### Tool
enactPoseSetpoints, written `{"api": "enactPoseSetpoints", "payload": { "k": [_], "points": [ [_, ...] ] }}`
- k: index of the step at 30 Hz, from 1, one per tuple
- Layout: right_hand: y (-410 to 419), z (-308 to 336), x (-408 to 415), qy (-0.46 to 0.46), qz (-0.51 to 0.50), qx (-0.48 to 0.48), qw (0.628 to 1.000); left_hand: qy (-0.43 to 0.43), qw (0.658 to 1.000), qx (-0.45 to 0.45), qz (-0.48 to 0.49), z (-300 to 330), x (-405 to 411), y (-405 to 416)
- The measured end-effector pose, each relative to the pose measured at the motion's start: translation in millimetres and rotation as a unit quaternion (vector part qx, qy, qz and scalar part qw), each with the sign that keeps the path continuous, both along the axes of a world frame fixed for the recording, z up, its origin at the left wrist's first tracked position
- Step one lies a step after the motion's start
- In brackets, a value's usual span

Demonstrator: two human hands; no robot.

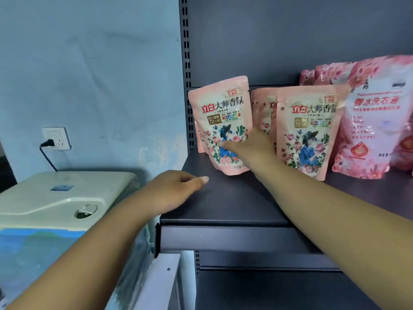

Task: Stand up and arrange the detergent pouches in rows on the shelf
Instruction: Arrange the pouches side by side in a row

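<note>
A pink detergent pouch [223,121] with a flower print stands tilted at the left end of the dark shelf [225,198]. My right hand [250,148] grips its right side, thumb across the front. Right of it stands a second matching pouch [309,130], with a third pouch [262,110] partly hidden behind it. My left hand [172,191] hovers over the shelf's front left corner, fingers loosely curled, holding nothing.
Larger pink detergent bags [375,121] stand at the right of the shelf, more behind them. A slotted upright [186,63] bounds the shelf on the left. A beige appliance [60,198] sits lower left, below a wall socket [57,138] with a plug.
</note>
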State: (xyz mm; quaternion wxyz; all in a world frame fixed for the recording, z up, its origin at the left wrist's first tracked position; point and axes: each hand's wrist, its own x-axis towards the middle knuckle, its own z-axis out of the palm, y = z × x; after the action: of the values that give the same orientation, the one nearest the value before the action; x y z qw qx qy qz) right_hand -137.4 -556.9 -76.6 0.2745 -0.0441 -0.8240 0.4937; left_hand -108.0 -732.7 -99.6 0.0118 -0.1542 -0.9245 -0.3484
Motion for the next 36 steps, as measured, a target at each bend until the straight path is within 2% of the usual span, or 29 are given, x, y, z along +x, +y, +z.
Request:
{"api": "enactPoseSetpoints", "payload": {
  "k": [3, 8, 14, 17, 20, 23, 26, 29, 32, 36],
  "points": [
    [2, 6, 46, 0.041, 0.011, 0.0, 0.999, -0.036, 0.988, 0.149, -0.013, 8, -18, -19],
    [10, 7, 77, 0.081, -0.007, -0.11, 0.991, -0.046, 0.958, 0.281, -0.015, 23, -72, 4],
    [15, -17, 86, 0.112, -0.067, -0.162, 0.978, -0.059, 0.933, 0.353, -0.022, 22, -138, 44],
    [21, -22, 88, 0.138, -0.086, -0.182, 0.97, -0.089, 0.906, 0.413, -0.023, 22, -166, 55],
    [25, -25, 87, 0.146, -0.073, -0.2, 0.966, -0.102, 0.904, 0.414, -0.038, 18, -183, 64],
    [29, -24, 91, 0.148, -0.041, -0.205, 0.967, -0.077, 0.91, 0.406, -0.028, 16, -181, 68],
    [44, -22, 105, 0.16, -0.018, -0.217, 0.963, -0.07, 0.924, 0.374, -0.042, 15, -164, 60],
    [67, -23, 115, 0.163, 0.006, -0.25, 0.954, -0.104, 0.931, 0.341, -0.082, 16, -134, 38],
    [86, -24, 111, 0.138, 0.047, -0.28, 0.949, -0.125, 0.931, 0.323, -0.113, 19, -104, 18],
    [100, -21, 103, 0.07, 0.109, -0.254, 0.959, -0.113, 0.941, 0.297, -0.118, 23, -70, 13]
  ]
}}
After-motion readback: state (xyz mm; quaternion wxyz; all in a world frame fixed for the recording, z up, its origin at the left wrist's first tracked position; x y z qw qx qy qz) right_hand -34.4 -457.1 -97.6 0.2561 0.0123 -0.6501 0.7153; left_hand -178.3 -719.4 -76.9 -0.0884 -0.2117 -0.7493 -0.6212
